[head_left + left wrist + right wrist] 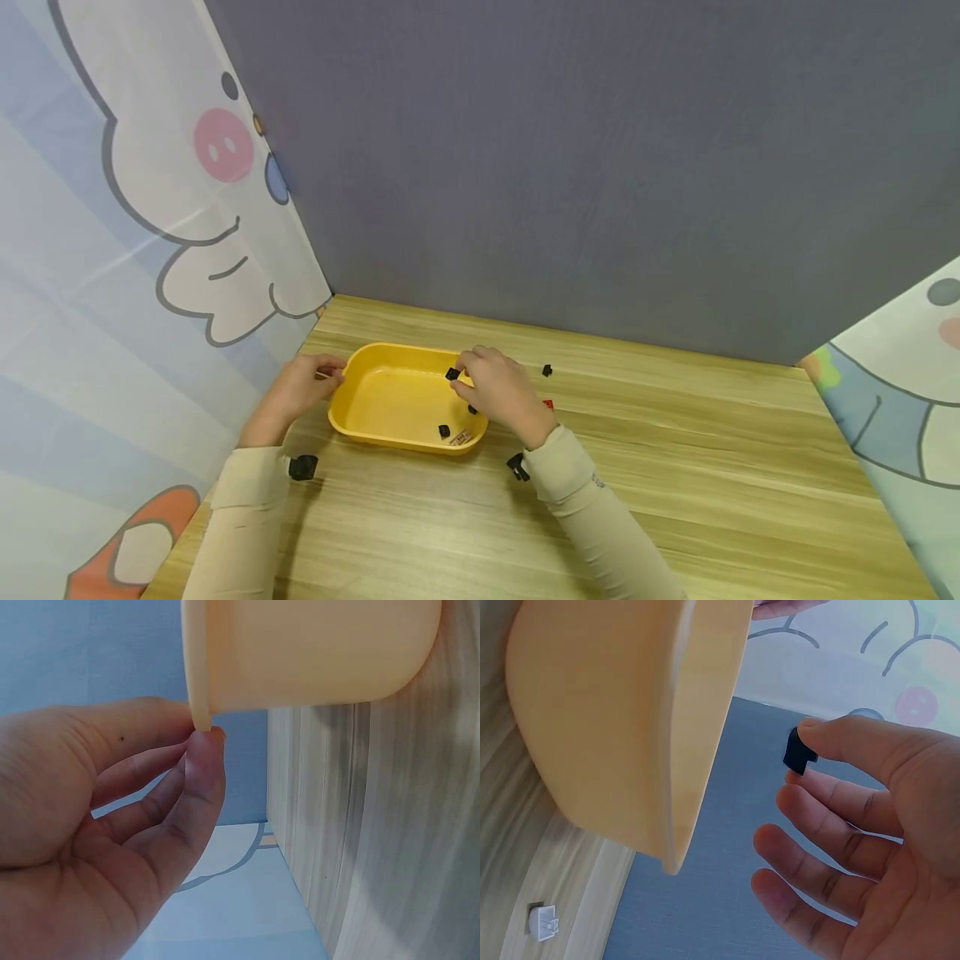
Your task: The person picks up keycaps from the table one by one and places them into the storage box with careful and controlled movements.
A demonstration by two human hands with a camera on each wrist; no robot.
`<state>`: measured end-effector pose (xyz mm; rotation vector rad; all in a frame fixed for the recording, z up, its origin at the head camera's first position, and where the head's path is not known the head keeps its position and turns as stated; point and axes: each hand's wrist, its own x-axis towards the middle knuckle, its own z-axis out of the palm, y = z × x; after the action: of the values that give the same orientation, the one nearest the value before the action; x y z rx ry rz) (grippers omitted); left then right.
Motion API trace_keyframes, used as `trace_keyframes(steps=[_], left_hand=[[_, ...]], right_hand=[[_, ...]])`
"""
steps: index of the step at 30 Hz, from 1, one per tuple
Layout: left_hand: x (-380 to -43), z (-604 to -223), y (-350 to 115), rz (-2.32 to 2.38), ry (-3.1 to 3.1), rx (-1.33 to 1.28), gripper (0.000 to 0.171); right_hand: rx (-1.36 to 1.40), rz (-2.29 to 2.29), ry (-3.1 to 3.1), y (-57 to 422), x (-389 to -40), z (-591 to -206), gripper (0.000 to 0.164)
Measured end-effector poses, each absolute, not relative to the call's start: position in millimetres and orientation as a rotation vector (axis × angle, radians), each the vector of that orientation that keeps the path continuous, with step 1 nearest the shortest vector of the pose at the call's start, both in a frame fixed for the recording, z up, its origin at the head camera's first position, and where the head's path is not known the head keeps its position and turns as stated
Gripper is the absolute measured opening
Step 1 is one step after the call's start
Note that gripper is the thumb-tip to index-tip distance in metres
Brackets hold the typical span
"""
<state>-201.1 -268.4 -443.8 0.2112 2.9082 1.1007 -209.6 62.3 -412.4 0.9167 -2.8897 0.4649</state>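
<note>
Sleeved forearms (240,529) lie nearest my head camera, reaching from the near side over the wooden table (420,525) toward a yellow tray (390,400) that sits left of the table's middle. The left hand (298,387) pinches the rim (196,667) at the tray's left end between thumb and finger. The right hand (498,392) has thumb and fingertip clamped on a small black part (453,374), its other fingers spread loosely; I see that part above the far right of the tray, clear of the rim. The hands are well apart.

Inside, toward the right, lie a black block (444,431) near a printed label (460,438) and a half-hidden black piece (472,409). Right of the tray, on the table, I see a far black piece (547,370) and, nearer, a red piece (548,405) partly covered by the hand.

I would expect the small black part to be light, stiff plastic, hard to crush but easy to flick loose, since its notched shape offers little surface. I'd hold it across its flat opposite sides, with light pressure. The tray looks thin and smooth, probably light enough to slide if bumped; the lip is its best hold.
</note>
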Motion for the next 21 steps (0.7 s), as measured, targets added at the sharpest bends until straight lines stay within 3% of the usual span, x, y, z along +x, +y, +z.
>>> trace_keyframes(steps=[10, 21], left_hand=[[-201, -443, -268, 1.099, 2.907, 0.206, 0.027], [-200, -441, -269, 1.103, 2.913, 0.212, 0.026]], right_hand=[[0.891, 0.488, -2.886, 76, -213, -413, 0.027], [0.722, 0.492, -2.926, 133, -221, -426, 0.020]])
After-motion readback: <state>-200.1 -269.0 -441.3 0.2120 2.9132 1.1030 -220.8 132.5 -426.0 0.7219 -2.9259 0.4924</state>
